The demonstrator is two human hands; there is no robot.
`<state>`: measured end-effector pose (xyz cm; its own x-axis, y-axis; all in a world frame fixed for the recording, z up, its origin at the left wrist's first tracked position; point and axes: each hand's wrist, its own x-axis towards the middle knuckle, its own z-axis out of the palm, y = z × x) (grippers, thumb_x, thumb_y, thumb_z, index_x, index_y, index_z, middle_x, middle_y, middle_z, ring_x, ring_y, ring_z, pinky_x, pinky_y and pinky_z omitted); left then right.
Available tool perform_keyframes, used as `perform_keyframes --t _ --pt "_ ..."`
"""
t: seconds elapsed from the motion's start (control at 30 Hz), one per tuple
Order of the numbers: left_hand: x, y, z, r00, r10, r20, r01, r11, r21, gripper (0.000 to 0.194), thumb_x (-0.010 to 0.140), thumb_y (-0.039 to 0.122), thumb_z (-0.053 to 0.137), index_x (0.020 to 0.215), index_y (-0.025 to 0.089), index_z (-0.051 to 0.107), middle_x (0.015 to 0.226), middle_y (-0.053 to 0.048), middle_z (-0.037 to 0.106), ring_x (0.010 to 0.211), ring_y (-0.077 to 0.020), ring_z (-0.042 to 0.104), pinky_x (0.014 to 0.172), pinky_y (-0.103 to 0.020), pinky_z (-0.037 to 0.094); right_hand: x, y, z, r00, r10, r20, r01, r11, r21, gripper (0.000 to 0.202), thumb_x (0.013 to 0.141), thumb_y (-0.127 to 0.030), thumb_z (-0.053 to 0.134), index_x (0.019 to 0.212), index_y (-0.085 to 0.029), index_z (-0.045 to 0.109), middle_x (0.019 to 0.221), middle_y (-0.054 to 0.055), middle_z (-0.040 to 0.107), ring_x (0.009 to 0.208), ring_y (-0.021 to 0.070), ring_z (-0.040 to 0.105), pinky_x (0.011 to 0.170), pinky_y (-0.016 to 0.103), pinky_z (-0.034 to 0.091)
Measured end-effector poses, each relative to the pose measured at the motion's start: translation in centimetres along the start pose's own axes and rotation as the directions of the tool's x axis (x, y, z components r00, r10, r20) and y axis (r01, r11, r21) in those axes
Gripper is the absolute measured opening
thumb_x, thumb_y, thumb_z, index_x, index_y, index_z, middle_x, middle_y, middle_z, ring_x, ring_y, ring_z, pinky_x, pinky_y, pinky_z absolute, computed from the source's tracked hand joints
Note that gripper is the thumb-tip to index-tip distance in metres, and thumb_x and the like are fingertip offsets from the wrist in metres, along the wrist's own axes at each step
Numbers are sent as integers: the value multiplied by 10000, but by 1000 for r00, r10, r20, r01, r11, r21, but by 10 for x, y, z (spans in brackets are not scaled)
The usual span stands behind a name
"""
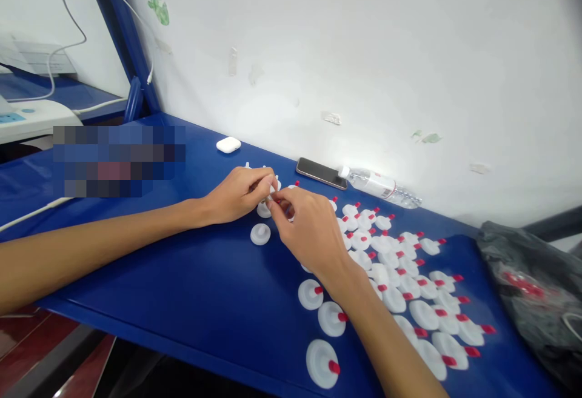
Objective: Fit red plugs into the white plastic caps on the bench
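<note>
My left hand (240, 194) and my right hand (309, 222) meet over the blue table (204, 283). Both are closed, fingertips pinched around a small whitish piece (271, 191), mostly hidden by the fingers. Just below the left fingertips lies a white round cap without a red tip (260, 234), with another partly covered above it. Many white round caps with red tips (331, 318) are spread under and to the right of my right hand and forearm.
Along the wall lie a white earphone case (228, 145), a dark phone (321, 172) and a clear bottle (382, 186). A black plastic bag (536, 289) with red pieces sits at the right. A white cable (36, 213) and blue frame (122, 28) are at the left.
</note>
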<state>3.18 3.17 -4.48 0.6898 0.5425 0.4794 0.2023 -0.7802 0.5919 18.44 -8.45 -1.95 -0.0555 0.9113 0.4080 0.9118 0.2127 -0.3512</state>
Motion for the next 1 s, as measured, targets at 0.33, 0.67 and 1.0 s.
perform_keyframes --t 0.33,0.67,1.0 --pt "0 3 0 1000 -11 14 11 1000 -20 315 1012 241 382 859 178 649 693 29 626 581 -114 528 587 -244 385 0 0 -1 999 25 40 -27 999 41 185 1007 -270 592 956 -186 749 819 17 711 707 164 615 688 310 415" --pt "-1 1 0 996 70 62 -73 996 46 290 989 203 404 858 180 661 654 44 628 541 -106 498 583 -248 372 -1 2 1 994 -44 103 52 996 -77 250 1032 -262 533 854 -196 696 826 26 704 642 157 560 583 324 313" --pt "0 6 -1 999 39 27 -39 999 5 318 1018 247 385 853 176 648 695 24 644 565 -114 523 582 -244 395 -2 1 1 997 -48 56 53 996 -76 229 1037 -267 530 890 -192 688 826 19 703 695 167 584 622 327 339"
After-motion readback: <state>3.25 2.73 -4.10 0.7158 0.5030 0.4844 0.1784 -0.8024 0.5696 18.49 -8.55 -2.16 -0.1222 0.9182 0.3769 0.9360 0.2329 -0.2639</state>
